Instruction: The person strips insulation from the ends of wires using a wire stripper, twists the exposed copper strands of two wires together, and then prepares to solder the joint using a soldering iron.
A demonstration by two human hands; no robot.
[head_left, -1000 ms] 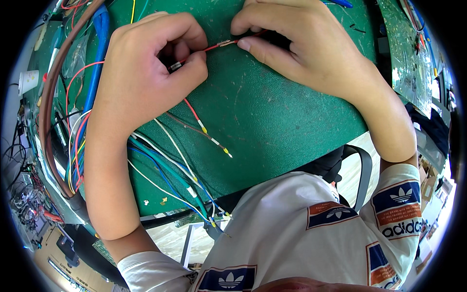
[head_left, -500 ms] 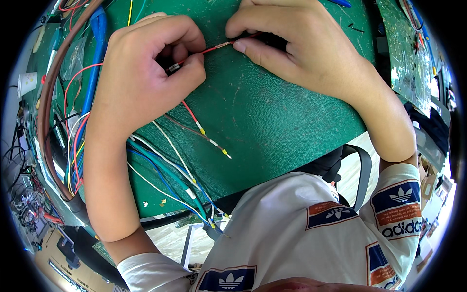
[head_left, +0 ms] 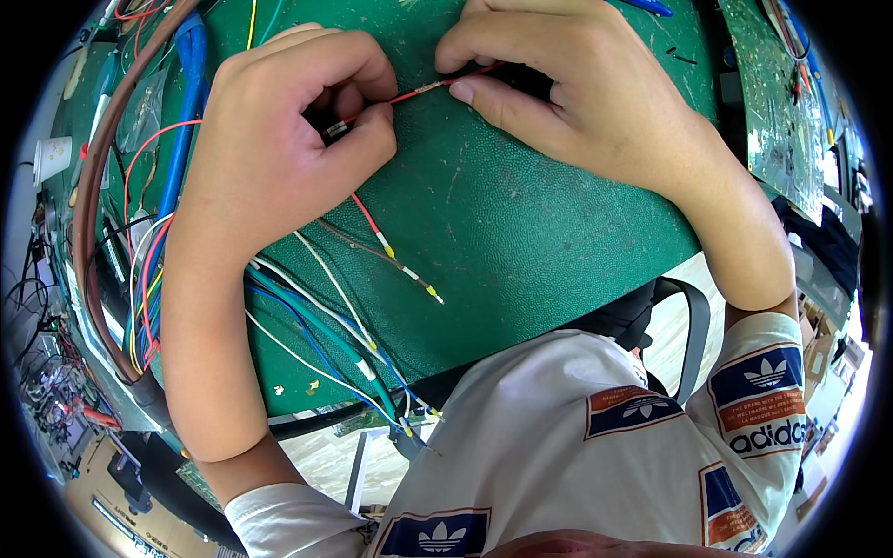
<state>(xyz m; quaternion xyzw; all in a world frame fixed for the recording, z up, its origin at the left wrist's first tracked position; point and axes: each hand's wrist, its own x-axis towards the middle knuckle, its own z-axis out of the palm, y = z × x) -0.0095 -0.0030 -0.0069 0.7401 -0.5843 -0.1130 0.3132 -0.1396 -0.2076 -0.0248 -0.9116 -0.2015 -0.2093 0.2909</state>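
A thin red wire [head_left: 406, 96] runs between my two hands above the green mat. Bare, copper-coloured strands show along part of it near my right fingertips. My left hand [head_left: 307, 121] pinches it between thumb and forefinger, and a white marker sleeve [head_left: 337, 128] shows inside the curl of the fingers. From the other side my right hand [head_left: 549, 88] grips the wire between thumb and index finger; its far end is hidden in that hand. Below my left hand lie a red wire with a yellow tip [head_left: 372, 226] and a brown wire [head_left: 372, 251].
The green mat [head_left: 521, 251] covers the worktop. White, green and blue wires [head_left: 316, 321] reach over its near edge. A thick brown cable [head_left: 90, 195] and a blue cable [head_left: 177, 139] run along the left. Black scraps [head_left: 684, 58] lie at the far right, near a blue tool handle [head_left: 651, 6].
Both hands have shifted very slightly to the right, with the red wire still stretched between them. Nothing else has visibly moved.
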